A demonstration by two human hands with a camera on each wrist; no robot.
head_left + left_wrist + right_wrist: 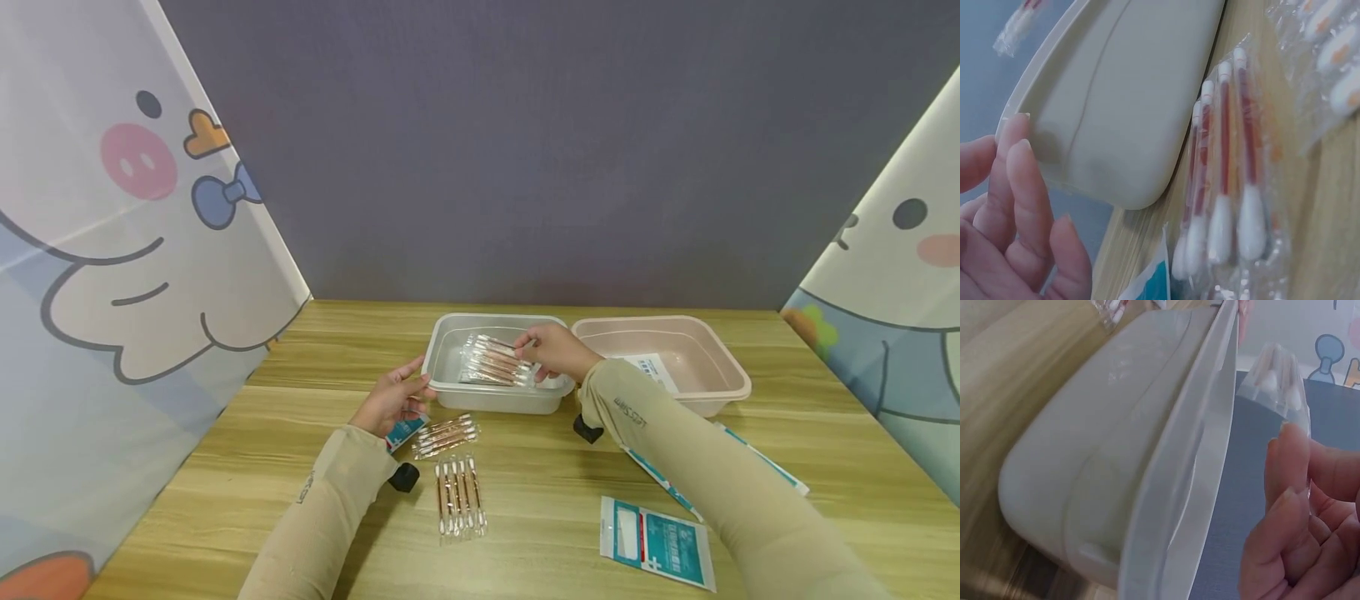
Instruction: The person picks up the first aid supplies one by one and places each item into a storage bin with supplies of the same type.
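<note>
A pale grey-white plastic basin [498,402] stands near the back of the table. My left hand [393,393] grips its left rim, with fingertips at the edge in the left wrist view. Over the basin's opening, my right hand [557,350] pinches the right end of a clear packet of cotton swabs [495,361]. That packet's end also shows in the right wrist view, above the fingertips. Two more swab packets, a tilted one [446,435] and a nearer one [460,497], lie on the table in front. The tilted packet's swabs [1225,175] have reddish-brown sticks with white tips.
A pink basin [701,358] with a white printed card [652,371] inside stands to the right. Teal-and-white pouches lie around: one at front right [667,546], others partly under the right arm, and one [405,431] by the left hand. A grey wall [525,167] rises behind the table.
</note>
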